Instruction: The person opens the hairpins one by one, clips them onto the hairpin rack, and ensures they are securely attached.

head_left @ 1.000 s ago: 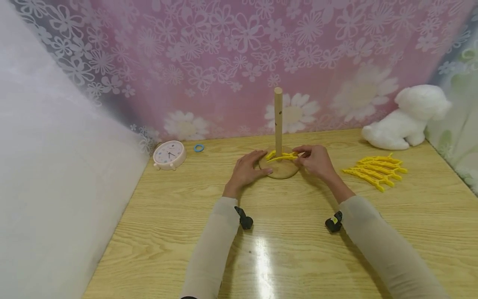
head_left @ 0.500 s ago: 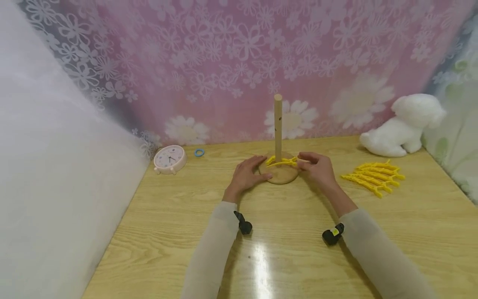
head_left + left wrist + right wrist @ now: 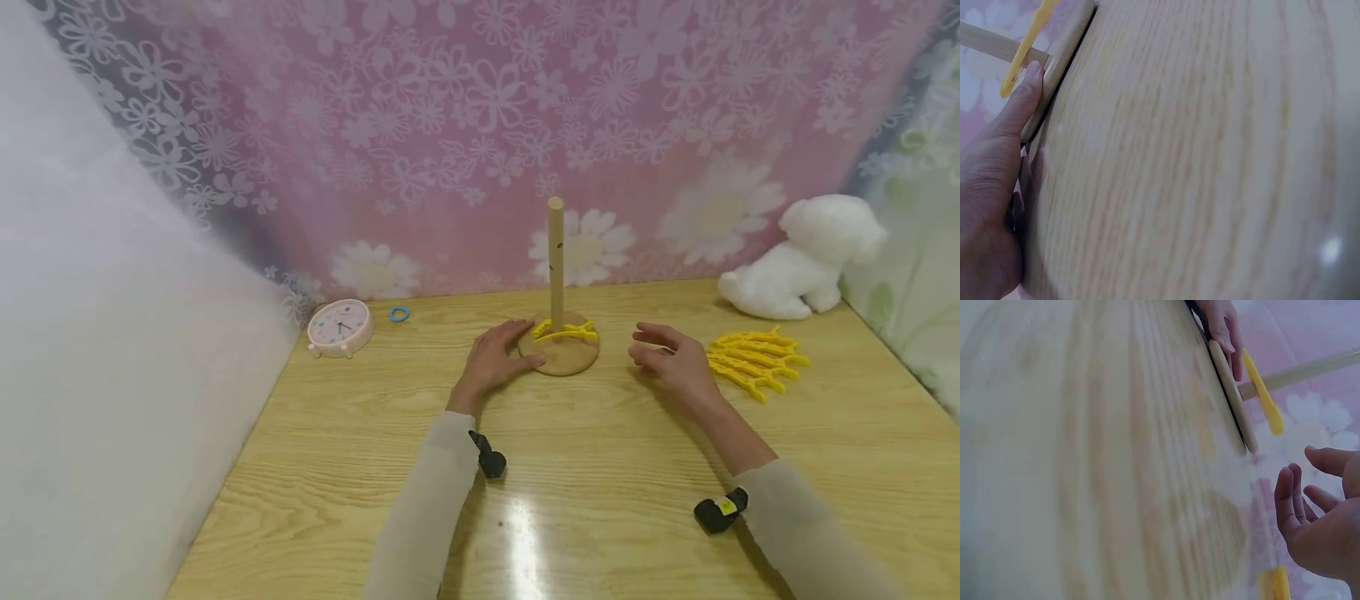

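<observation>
A wooden stand with an upright peg (image 3: 556, 267) and a round base (image 3: 562, 362) is on the table. Thin yellow forked plastic pieces (image 3: 573, 332) lie around the foot of the peg, just above the base. My left hand (image 3: 492, 363) grips the left edge of the base; its thumb (image 3: 1024, 94) lies over the rim in the left wrist view, while its other fingers are mostly hidden there. My right hand (image 3: 678, 364) is apart from the stand, to its right, fingers loosely bent and holding nothing. Beside it, partly covered, is a fanned pile of similar yellow pieces (image 3: 757, 358).
At the back left stand a pale pink alarm clock (image 3: 340, 327) and a small blue ring (image 3: 399, 314). A white plush dog (image 3: 806, 258) sits at the back right. Behind the wood-grain table (image 3: 337, 467) hangs a pink flowered curtain (image 3: 450, 150).
My right hand has let go of the yellow forked piece at the peg and moved right, towards the pile. The left hand has stayed on the base. The head view has tilted slightly up.
</observation>
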The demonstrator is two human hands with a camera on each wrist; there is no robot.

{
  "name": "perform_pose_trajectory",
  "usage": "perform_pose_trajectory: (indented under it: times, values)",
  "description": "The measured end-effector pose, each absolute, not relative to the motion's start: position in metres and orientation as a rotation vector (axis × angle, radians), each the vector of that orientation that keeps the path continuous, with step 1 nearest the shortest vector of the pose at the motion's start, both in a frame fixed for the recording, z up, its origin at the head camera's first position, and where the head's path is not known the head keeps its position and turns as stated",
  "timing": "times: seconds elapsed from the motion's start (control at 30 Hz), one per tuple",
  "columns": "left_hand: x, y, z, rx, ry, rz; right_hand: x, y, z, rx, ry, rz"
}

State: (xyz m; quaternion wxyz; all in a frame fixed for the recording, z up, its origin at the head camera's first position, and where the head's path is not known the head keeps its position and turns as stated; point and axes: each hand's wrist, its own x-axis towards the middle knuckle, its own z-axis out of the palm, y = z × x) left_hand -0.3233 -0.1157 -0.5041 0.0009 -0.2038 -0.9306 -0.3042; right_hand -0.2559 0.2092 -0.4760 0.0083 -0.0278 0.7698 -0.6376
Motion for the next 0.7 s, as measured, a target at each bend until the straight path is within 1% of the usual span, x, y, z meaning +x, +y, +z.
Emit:
perform_pose_trajectory:
  times: [0.33,0.7]
  values:
    - [-0.323,-0.115,-0.505,-0.621,-2.913,-0.967,-0.235,0.261,-0.461,-0.158,2.501,-1.838]
    - [-0.324,-0.116,-0.504,-0.628,-2.9,-0.97,-0.22,0.308,-0.462,-0.145,2.529,-1.819]
